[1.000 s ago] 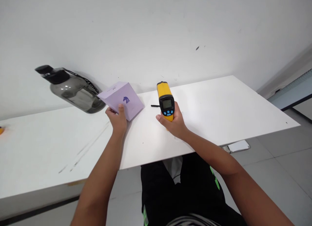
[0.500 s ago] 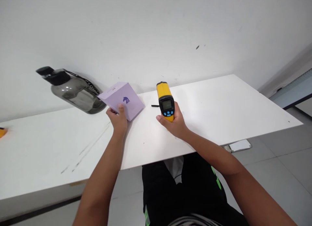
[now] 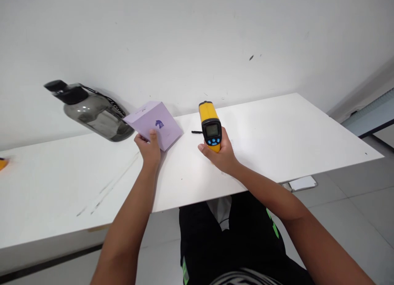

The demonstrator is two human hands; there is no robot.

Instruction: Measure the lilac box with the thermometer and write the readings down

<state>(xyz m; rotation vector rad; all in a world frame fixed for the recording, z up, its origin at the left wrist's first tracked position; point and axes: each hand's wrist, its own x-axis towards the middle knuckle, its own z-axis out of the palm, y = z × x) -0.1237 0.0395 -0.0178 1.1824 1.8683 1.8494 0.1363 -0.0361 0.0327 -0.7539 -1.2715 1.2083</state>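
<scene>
A lilac cardboard box (image 3: 164, 133) with a dark purple horse-head logo is gripped at its near left side by my left hand (image 3: 149, 149), thumb on the logo face. The box is tilted. My right hand (image 3: 223, 153) is wrapped round the handle of a yellow and black infrared thermometer (image 3: 211, 123), whose small screen and blue buttons face me. Its front end points away toward the wall. The fingers behind the handle are partly hidden. A thin black stick-like thing (image 3: 196, 132) shows just left of the thermometer.
On the left a large grey see-through water bottle (image 3: 98, 115) with black cap and strap stands on the white table (image 3: 261, 141), close behind the box. An orange thing (image 3: 3, 164) is cut off at the left edge. The white wall (image 3: 184, 43) runs behind the table.
Almost nothing differs; the view has shifted slightly. Both hands keep their hold on the box and the thermometer.
</scene>
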